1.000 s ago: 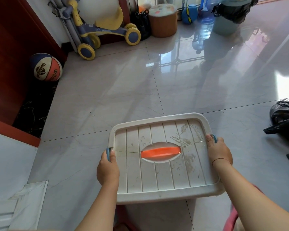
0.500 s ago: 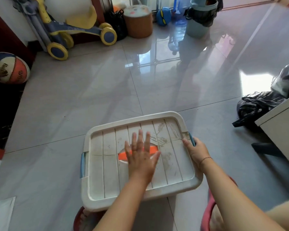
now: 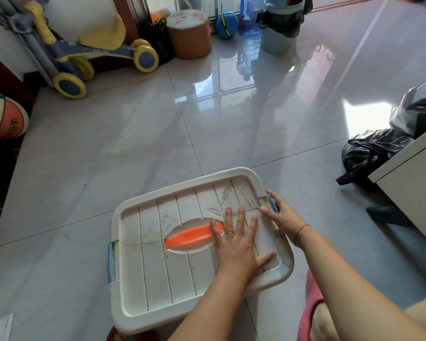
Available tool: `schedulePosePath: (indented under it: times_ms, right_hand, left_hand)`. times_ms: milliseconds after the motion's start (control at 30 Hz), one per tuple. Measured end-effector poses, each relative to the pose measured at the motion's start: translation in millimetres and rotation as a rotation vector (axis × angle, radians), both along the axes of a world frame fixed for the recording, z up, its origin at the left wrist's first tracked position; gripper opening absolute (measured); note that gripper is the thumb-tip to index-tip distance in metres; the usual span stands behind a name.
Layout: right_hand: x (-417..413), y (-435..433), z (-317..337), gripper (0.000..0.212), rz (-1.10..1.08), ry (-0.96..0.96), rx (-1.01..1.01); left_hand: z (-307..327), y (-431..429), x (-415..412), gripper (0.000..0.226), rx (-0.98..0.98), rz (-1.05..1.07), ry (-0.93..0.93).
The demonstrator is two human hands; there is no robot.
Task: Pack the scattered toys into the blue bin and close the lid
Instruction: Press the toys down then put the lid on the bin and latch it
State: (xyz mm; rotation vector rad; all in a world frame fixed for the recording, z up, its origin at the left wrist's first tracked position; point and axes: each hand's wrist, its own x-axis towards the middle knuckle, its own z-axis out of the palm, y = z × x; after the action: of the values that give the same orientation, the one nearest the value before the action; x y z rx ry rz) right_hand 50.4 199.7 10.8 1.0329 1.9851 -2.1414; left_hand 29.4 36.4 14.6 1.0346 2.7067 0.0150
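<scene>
A white ribbed lid (image 3: 158, 279) with an orange handle (image 3: 187, 238) in its middle recess covers the bin on the floor tiles; the bin body beneath is hidden. My left hand (image 3: 239, 247) lies flat on the right half of the lid, fingers spread, partly over the handle's end. At the lid's right edge my right hand (image 3: 283, 217) has its thumb on the lid and its fingers curled around the blue right latch (image 3: 271, 201). The blue left latch (image 3: 110, 262) is untouched. No loose toys lie near the bin.
A basketball (image 3: 3, 116) sits far left, with a ride-on toy (image 3: 84, 55), brown stool (image 3: 190, 33), blue ball (image 3: 226, 24) and teal waste bin (image 3: 278, 28) along the back. Black bags (image 3: 374, 151) and a white cabinet (image 3: 413, 183) stand right. A pink slipper (image 3: 312, 303) is beside the bin.
My left hand left the left latch and moved onto the lid top, then slid right past the orange handle. The right hand stayed at the right latch. The view swung right.
</scene>
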Motion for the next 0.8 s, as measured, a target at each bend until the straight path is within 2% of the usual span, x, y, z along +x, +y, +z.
schedulePosePath:
  times_ms: [167, 433, 600, 800]
  right_hand:
    - [-4.8, -2.0, 1.0, 0.035, -0.005, -0.042, 0.093]
    - [-15.3, -8.4, 5.6, 0.037, -0.041, -0.136, 0.289]
    - [-19.9, 2.8, 14.1, 0.03, 0.005, -0.198, 0.067]
    - [-28.3, 13.4, 20.6, 0.026, 0.077, -0.37, 0.092]
  left_hand:
    - [8.8, 6.1, -1.7, 0.093, -0.052, 0.045, -0.048]
    - [14.8, 8.2, -4.8, 0.094, -0.049, 0.014, -0.069]
    - [12.6, 7.2, -3.2, 0.095, -0.062, -0.012, -0.066]
    - [12.3, 7.4, -3.5, 0.095, -0.085, -0.01, -0.077]
